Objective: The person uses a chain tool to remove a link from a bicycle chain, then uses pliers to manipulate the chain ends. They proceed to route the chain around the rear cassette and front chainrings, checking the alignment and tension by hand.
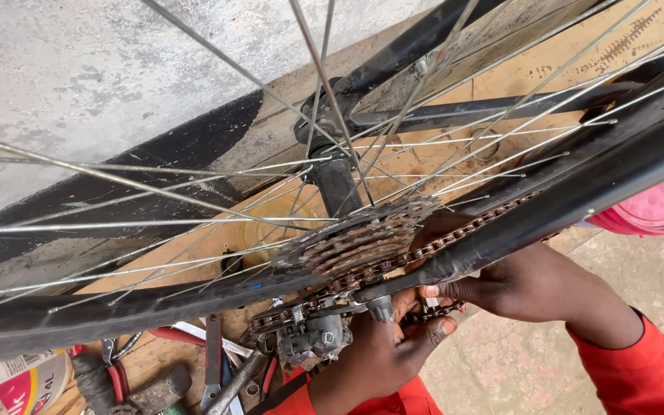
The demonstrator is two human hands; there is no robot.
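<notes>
Spokes (194, 207) cross my view; below, my left hand (382, 350) pinches the rusty chain (455, 234) beside the derailleur (309, 338), my right hand (532, 284) grips the frame tube (578, 192). I'd feed links squarely onto the cassette (363, 242).

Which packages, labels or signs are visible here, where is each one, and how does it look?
Printed container: bottom left corner, under the tyre, beside the pliers; rounded shape, white, yellow and pink label, partly cut off.
No signs or screens show.
</notes>
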